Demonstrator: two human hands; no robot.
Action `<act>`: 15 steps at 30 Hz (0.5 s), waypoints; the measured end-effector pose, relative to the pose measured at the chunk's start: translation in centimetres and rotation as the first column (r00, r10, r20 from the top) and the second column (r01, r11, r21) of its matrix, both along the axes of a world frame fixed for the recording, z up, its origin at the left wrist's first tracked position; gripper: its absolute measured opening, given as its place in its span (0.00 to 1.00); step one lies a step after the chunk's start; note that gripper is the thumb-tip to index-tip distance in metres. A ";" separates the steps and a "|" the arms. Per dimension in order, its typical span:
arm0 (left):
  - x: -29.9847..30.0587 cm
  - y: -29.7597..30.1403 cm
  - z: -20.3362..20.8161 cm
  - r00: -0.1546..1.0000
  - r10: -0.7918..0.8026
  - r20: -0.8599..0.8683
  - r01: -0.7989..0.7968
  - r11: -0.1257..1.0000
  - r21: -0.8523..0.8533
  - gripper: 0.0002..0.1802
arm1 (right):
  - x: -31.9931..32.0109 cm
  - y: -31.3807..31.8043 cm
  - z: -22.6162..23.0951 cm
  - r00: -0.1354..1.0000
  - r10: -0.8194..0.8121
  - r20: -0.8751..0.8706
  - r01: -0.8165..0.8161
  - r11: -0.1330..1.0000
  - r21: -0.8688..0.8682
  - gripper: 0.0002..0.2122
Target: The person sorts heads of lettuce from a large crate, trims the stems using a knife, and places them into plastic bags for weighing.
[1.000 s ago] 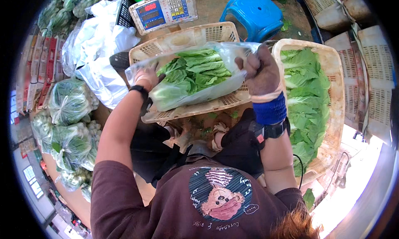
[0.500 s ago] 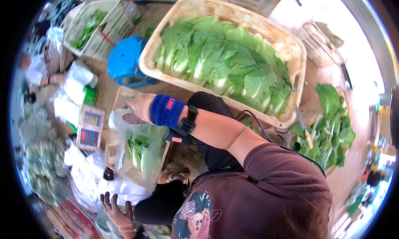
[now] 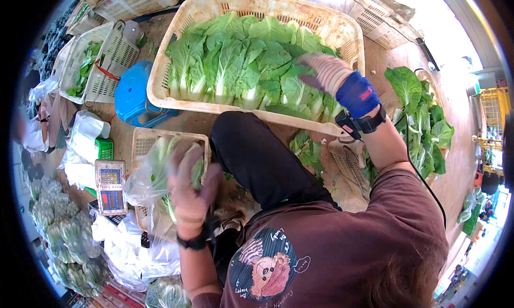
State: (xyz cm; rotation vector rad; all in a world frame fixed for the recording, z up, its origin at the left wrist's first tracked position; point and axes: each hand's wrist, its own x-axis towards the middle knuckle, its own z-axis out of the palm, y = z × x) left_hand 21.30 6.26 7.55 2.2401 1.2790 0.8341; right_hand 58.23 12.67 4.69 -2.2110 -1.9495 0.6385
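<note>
My left hand point(image 3: 191, 193), gloved, is a little blurred with its fingers spread over a small cream basket point(image 3: 140, 138). Beneath it a clear plastic bag point(image 3: 140, 186) with leafy greens point(image 3: 160, 157) lies in that basket, partly hidden by the hand. My right hand point(image 3: 327, 73), in a striped glove with a blue wristband, is over the right end of a large cream crate point(image 3: 209, 108). Its fingers and thumb are apart, and nothing shows in them. Rows of green leafy vegetables point(image 3: 235, 62), white stems toward me, fill the crate.
A scale with a display panel point(image 3: 111, 187) stands left of the small basket, near white plastic bags point(image 3: 136, 249). A blue stool point(image 3: 134, 91) sits beside the large crate. Loose greens point(image 3: 428, 131) are piled at right. Bagged vegetables point(image 3: 61, 222) lie at far left, near another person.
My right hand has swung from above the small basket to the right end of the large crate. My left hand has risen from the lower left to over the bag of greens.
</note>
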 end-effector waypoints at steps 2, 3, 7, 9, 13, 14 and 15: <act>4.0 1.4 -0.8 0.992 -0.087 0.086 0.091 0.995 -0.040 0.23 | -0.5 0.1 -3.4 0.857 0.504 0.107 -0.512 0.856 0.066 0.18; 5.8 1.8 -1.8 0.977 -0.130 0.168 0.143 0.987 -0.071 0.22 | -1.9 -0.1 -4.2 0.810 0.582 0.075 -0.575 0.812 -0.096 0.18; 10.5 2.1 -6.1 0.970 -0.239 -0.034 0.241 0.959 0.148 0.18 | -3.5 0.0 -7.4 0.890 0.450 0.068 -0.385 0.825 -0.414 0.13; 10.8 1.4 -7.0 0.969 -0.210 -0.132 0.233 0.954 0.191 0.15 | -3.2 0.6 -7.2 0.972 0.234 -0.012 -0.195 0.780 -0.595 0.13; 10.3 1.2 -8.2 0.977 -0.207 -0.057 0.215 0.940 0.264 0.12 | 1.9 -1.8 -7.5 0.890 0.441 -0.116 -0.434 0.897 0.083 0.06; 10.0 1.1 -8.3 0.978 -0.198 -0.069 0.210 0.936 0.282 0.11 | 2.7 -2.3 -5.3 0.858 0.418 -0.298 -0.361 0.904 0.230 0.08; 9.7 1.0 -8.3 0.979 -0.189 -0.078 0.204 0.932 0.300 0.10 | 3.3 -3.6 -3.3 0.849 0.257 -0.462 -0.130 0.948 0.290 0.09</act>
